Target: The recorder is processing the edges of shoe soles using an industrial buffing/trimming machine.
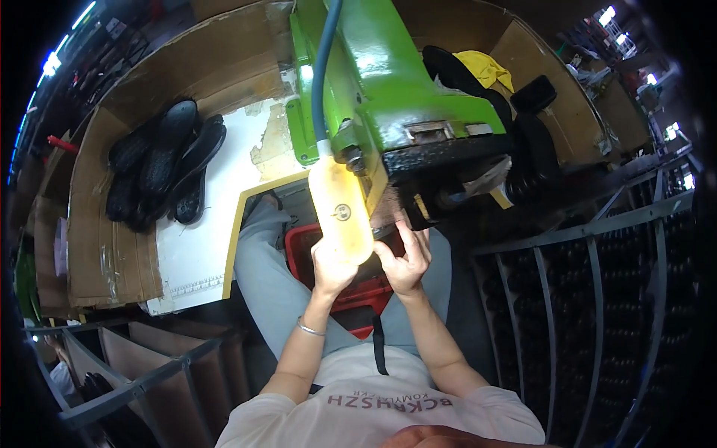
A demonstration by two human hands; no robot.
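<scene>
A green machine (418, 97) with a black lower head stands in front of me. From a blue-grey cable beside it hangs a lit yellow lamp (340, 194). My left hand (334, 270) is at the lamp's lower end, which hides most of its fingers. Whether it holds anything cannot be seen. Just right of the lamp is my right hand (405, 263), thumb and index finger spread apart. Its index fingertip reaches up to a brownish, rough-looking piece (386, 207) under the machine head, and nothing shows gripped in this hand.
Several black shoe soles (160, 160) lie in a cardboard box (112, 261) on the left. The right box has more black pieces and a yellow cloth (485, 69). Below my hands sits a red crate (297, 250) between my legs. Metal racks (597, 231) flank me.
</scene>
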